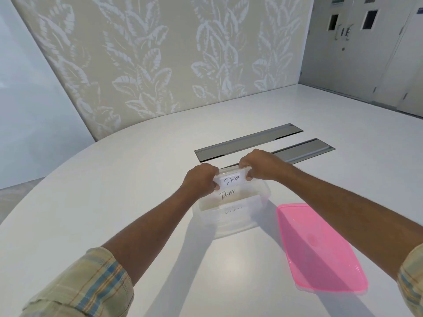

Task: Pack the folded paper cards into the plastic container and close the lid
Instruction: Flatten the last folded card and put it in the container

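Now, step in hand: I judge I am lowering the card marked PANDA [231, 180] into the plastic container [231, 223]; the lid is not yet on.
Left grip: my left hand [201, 178] is closed on the card's left end, thumb toward me, fingers curled over the far side.
Right grip: my right hand [258, 163] is closed on the card's right end in the same pinch, so the card hangs level between the two grips.
Card: upright, lettering facing me, at the far end of the container; I cannot tell whether its bottom edge touches the floor of the box.
Already packed: just below and nearer me than the grips stands a card marked BEAR [226, 195], and nearer still a third card [233, 209] whose writing is too faint to read through the wall.
Container: directly under the grips on the white desk [114, 179], clear, open.
Lid: the pink lid [320, 250] lies flat on the desk, to the right of the grips and closer to me, just beside the container.
Doing it well: I would keep both ends level, slide the card straight down behind BEAR without bending it, and release both pinches together.
Risk: a tilted card may catch the rim or topple its neighbours.
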`<action>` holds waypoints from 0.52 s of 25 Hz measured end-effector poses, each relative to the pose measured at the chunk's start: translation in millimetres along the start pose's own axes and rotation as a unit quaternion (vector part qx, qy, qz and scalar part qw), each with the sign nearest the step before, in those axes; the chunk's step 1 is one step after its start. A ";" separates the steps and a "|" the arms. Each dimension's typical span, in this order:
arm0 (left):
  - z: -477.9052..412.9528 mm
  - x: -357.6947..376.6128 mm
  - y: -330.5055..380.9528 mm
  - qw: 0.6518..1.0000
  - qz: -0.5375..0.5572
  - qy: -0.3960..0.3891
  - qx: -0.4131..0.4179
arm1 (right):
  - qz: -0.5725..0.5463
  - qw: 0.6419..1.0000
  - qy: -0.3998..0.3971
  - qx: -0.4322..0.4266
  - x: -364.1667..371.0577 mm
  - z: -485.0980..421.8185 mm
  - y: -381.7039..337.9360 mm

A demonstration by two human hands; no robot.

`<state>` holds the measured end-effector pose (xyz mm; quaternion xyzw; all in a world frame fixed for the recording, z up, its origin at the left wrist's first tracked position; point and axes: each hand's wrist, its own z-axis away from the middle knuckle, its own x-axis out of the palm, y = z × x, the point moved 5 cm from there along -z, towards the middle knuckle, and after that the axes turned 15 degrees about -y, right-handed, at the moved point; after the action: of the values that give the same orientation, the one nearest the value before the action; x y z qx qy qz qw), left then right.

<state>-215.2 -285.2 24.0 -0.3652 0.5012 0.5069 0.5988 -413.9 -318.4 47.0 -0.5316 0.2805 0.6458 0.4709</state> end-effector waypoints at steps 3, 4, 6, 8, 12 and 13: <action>-10.5 12.2 -5.6 0.999 0.008 -0.032 -0.014 | 0.026 0.999 -0.019 -0.011 12.5 -15.7 -1.2; -13.1 16.2 -7.5 0.999 0.009 -0.042 -0.016 | 0.034 0.999 -0.024 -0.015 16.8 -20.0 -1.8; -15.6 23.2 -10.4 0.998 0.004 -0.060 -0.018 | 0.045 0.998 -0.033 -0.022 25.2 -27.1 -3.5; -17.4 28.1 -12.5 0.997 -0.005 -0.073 -0.018 | 0.049 0.998 -0.040 -0.029 32.3 -34.0 -5.1; -19.1 35.3 -16.0 0.996 -0.024 -0.086 -0.016 | 0.052 0.997 -0.051 -0.040 44.2 -43.1 -8.8; -19.7 36.0 -16.2 0.996 -0.029 -0.087 -0.015 | 0.053 0.996 -0.054 -0.039 46.8 -44.5 -9.2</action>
<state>-204.6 -298.7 -16.6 -0.3431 0.4283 0.5269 0.6491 -386.3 -338.6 -8.5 -0.4984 0.2568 0.7082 0.4290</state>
